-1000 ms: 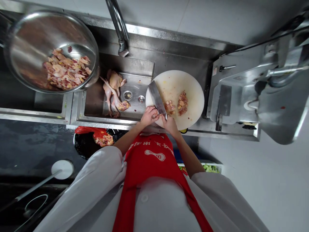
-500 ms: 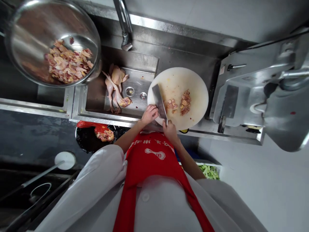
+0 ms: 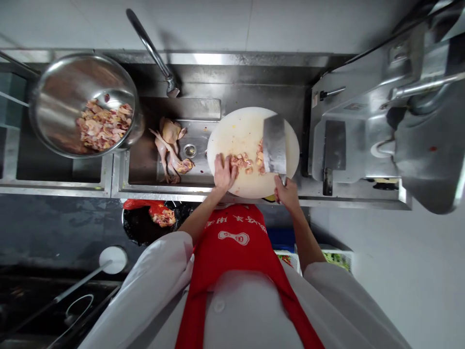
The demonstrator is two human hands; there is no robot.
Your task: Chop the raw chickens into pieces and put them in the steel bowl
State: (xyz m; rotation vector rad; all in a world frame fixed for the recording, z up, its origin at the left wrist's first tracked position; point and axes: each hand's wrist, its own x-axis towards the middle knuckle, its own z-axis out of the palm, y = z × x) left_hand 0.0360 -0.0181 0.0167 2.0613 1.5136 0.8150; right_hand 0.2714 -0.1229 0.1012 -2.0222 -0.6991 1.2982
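Chicken pieces – between both hands

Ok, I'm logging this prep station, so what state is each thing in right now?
Cleaver: gripped by right hand, blade flat beside the meat.
Chicken pieces: chopped, heaped on the cutting board, left hand against them.
Whole chicken: uncut, lying in the sink.
Metal bowl: partly filled with cut chicken.
Faucet: no water seen.

You're getting bright, even overhead light w/ glare streaking the steel backsplash above your left hand. Wide-angle lens is bending edges hard, esp. the machine right of your right hand. Floor left of your hands is sitting dim; center's staying sharp.
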